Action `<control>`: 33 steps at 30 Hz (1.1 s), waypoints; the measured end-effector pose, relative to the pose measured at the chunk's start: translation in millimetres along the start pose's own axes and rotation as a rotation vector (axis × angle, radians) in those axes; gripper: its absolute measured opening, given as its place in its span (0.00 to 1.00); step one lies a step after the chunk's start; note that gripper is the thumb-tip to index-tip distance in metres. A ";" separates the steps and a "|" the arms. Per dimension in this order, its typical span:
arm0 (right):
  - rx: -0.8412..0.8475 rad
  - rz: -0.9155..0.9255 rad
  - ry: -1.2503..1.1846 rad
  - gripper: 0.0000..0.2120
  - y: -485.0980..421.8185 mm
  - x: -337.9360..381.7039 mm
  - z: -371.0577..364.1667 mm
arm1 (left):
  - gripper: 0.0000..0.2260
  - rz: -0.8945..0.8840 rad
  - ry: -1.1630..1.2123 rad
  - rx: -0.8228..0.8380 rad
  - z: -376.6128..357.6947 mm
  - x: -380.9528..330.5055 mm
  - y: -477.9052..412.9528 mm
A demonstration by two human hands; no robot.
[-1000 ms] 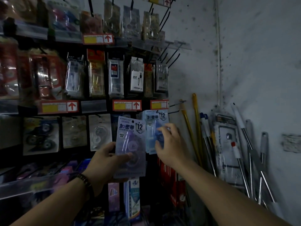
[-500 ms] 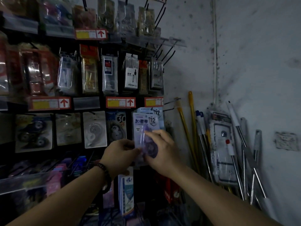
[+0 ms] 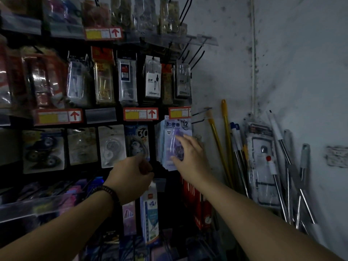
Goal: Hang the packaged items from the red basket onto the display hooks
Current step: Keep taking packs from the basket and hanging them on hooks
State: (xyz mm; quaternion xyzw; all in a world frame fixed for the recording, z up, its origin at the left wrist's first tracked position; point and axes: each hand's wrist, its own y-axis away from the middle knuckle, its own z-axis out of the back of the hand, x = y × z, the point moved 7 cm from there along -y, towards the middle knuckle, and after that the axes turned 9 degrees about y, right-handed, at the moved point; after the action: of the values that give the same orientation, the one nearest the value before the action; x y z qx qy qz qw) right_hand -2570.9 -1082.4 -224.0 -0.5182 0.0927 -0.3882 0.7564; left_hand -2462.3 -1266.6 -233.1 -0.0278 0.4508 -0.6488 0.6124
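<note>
A pale blue correction-tape pack marked 12 hangs at the front of a stack of like packs on a hook at the rack's right end. My right hand lies against the pack's face with straight, spread fingers. My left hand, with a dark bead bracelet on the wrist, hovers to the left and lower, fingers curled in and holding nothing. The red basket is out of view.
The black rack carries rows of hanging packs and red price tags with arrows. Bare hooks jut out at its right edge. Mop and broom handles and packaged metal poles lean on the white wall.
Both hands carried the pack from centre to the right-end hook. Now it hangs there; the left hand has let go and dropped back, and the right hand has flattened on it.
</note>
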 end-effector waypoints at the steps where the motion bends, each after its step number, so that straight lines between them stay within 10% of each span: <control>1: 0.003 0.002 0.007 0.36 -1.6 0.4 0.8 | 0.02 0.000 0.003 -0.005 -1.3 1.4 1.1; 21: 0.156 0.066 0.214 0.27 78.9 7.5 -14.9 | 0.02 -0.064 -0.111 0.107 -2.4 21.8 88.5; 33: 0.645 0.164 -0.017 0.29 265.2 105.5 -106.3 | 0.06 0.122 -0.313 0.272 -14.8 144.5 266.7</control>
State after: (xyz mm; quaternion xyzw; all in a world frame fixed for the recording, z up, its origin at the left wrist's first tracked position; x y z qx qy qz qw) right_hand -2426.5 -1187.3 -470.8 -0.2460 0.0001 -0.3309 0.9111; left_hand -2301.7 -1335.1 -481.6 -0.0178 0.2593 -0.6534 0.7110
